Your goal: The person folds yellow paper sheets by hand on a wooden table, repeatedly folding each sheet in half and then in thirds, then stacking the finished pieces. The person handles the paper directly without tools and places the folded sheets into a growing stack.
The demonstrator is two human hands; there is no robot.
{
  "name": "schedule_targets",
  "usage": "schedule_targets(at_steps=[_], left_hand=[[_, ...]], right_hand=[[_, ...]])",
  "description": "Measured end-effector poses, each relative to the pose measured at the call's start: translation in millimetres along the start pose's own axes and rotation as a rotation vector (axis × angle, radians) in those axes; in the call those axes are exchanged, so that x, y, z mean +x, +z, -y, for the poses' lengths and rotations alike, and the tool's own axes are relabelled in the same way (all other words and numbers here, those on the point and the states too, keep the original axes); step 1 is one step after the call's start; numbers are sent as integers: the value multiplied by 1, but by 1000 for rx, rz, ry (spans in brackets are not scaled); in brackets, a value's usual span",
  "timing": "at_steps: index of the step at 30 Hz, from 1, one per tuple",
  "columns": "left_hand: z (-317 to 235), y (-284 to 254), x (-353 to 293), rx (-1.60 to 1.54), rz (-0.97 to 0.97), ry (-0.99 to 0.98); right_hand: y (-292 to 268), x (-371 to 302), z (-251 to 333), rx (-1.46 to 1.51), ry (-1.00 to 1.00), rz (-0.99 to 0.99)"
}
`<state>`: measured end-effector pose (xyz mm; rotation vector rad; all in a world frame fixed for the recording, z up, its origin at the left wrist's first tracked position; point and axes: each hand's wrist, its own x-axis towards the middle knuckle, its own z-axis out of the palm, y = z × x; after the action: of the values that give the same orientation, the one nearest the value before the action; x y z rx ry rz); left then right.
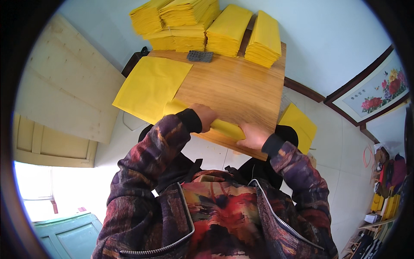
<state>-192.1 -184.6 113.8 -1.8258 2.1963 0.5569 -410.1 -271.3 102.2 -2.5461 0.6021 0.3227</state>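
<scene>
A narrow folded yellow sheet (226, 129) lies along the near edge of the wooden table. My left hand (204, 115) is curled over its middle, with most of the fingers hidden from above. At the strip's right end, my right hand (254, 135) grips it between thumb and fingers. Whether the sheet is paper or cloth I cannot tell. A wide flat yellow sheet (151, 86) rests on the left side of the table, partly overhanging its edge and close to the strip's left end.
Tall stacks of folded yellow sheets (228, 28) line the table's (233, 82) far edge. In front of them sits a small dark grey bumpy block (200, 56). Another yellow piece (299, 127) is beside my right knee. A framed flower picture (375, 90) leans at the right wall.
</scene>
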Motion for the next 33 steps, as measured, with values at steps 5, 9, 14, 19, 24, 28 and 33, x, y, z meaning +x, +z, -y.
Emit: schedule_targets(at_steps=[5,9,14,19,24,28,33], left_hand=[[8,-7,-1,-138,52,21],[-1,-5,-2,79,-134,69],[4,-11,1,-52,143,8],[3,-13,0,50,80,-2],[-6,-14,-3,126,-11,24],[-1,-22,-2,-45,242,15],[-5,-17,-5,108,-45,59]], right_hand=[[10,1,0,-87,-41,-190],[2,8,-10,519,-107,252],[8,0,5,181,-31,10],[8,2,1,262,-84,-15],[9,3,-2,560,-111,224],[11,-5,13,-91,12,-141],[4,-3,6,489,-32,175]])
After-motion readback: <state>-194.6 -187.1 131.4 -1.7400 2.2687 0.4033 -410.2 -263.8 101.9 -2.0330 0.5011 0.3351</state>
